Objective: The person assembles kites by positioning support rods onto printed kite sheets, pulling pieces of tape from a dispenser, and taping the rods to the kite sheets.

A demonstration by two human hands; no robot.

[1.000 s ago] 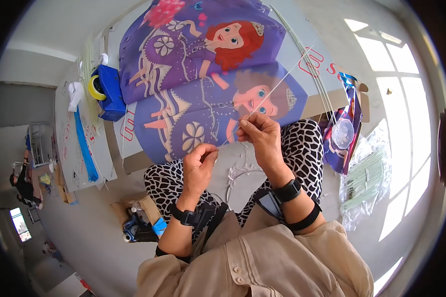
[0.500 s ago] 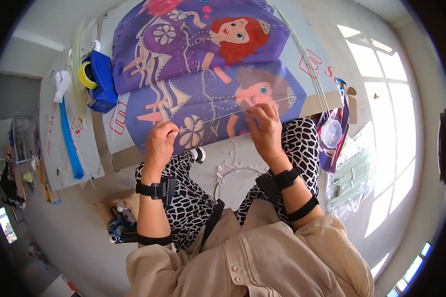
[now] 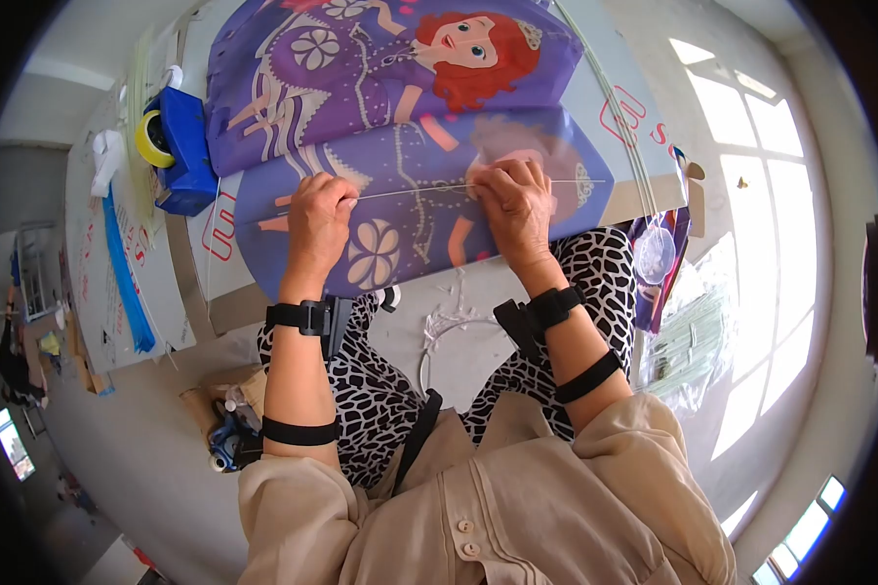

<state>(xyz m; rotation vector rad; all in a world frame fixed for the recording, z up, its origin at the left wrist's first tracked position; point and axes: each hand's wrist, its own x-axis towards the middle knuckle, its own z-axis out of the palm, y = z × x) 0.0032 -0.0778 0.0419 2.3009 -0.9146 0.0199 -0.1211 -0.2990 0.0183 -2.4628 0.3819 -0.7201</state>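
Observation:
A purple sheet [image 3: 385, 127] printed with a red-haired cartoon princess lies across the board in front of me. Its near part [image 3: 293, 255] shows the print paler and hangs over the board's edge towards my knees. Across this part runs a thin pale rod [image 3: 410, 192]. My left hand [image 3: 319, 224] pinches it near the printed skirt, fingers closed. Over the paler printed face, my right hand [image 3: 517, 213] pinches the same rod, hiding part of that face. The rod's right end sticks out past my right hand.
A blue tape dispenser [image 3: 187, 151] with yellow tape stands left of the sheet, near blue strips [image 3: 129, 278]. Long thin rods [image 3: 619, 127] lie on the board [image 3: 644, 200] at right. A clear round cup [image 3: 654, 255] and bagged pale sticks [image 3: 688, 341] are below it.
Both hands have moved up and away from me over the sheet, carrying the rod from near the edge further in. The rod now lies more level.

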